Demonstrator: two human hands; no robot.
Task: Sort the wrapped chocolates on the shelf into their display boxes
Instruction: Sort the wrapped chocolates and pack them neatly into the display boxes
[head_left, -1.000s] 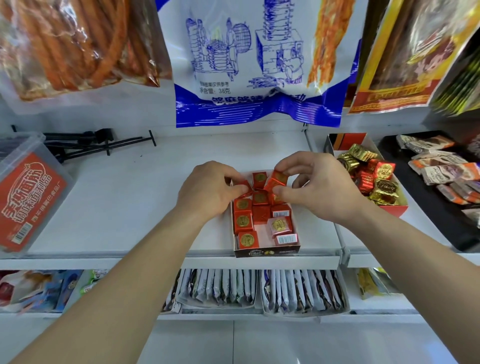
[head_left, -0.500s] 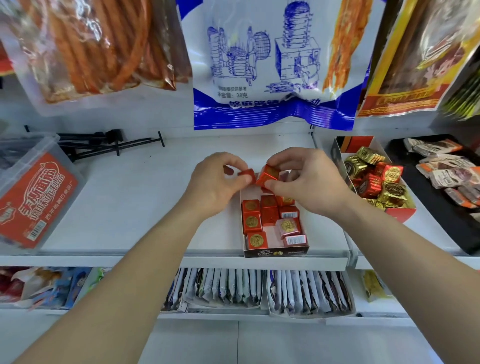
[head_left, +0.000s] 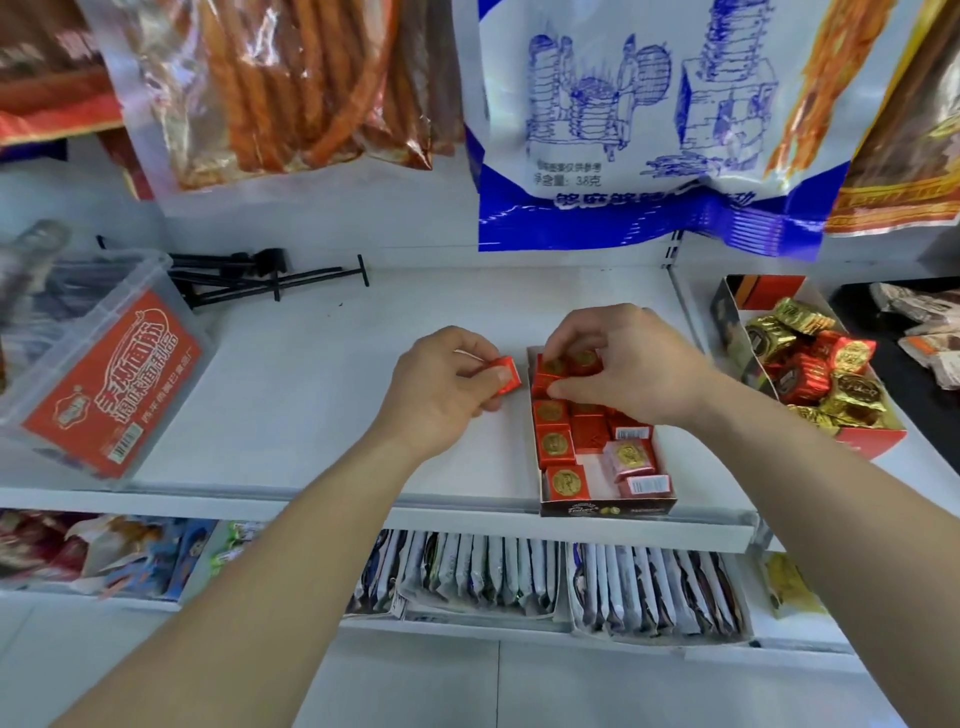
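A small dark display box (head_left: 608, 506) at the shelf's front edge holds several red square chocolates (head_left: 558, 447) with gold seals, some turned to show white barcode labels. My left hand (head_left: 441, 389) pinches one red chocolate (head_left: 501, 375) just left of the box, over bare shelf. Over the box's far end, my right hand (head_left: 623, 364) has its fingertips closed on a red chocolate (head_left: 548, 382). A second box (head_left: 878, 441) at the right holds gold and red foil-wrapped chocolates (head_left: 810, 374).
A clear plastic tub (head_left: 104, 374) with a red label lies tilted at the shelf's left. Black display hooks (head_left: 260, 275) lie at the back. Snack bags (head_left: 623, 130) hang overhead. A black tray (head_left: 852, 296) of wrapped snacks is far right. Sachet packs (head_left: 519, 577) fill the shelf below.
My left hand has drawn a red chocolate out to the left of the box. My right hand has lowered its chocolate onto the box's far end.
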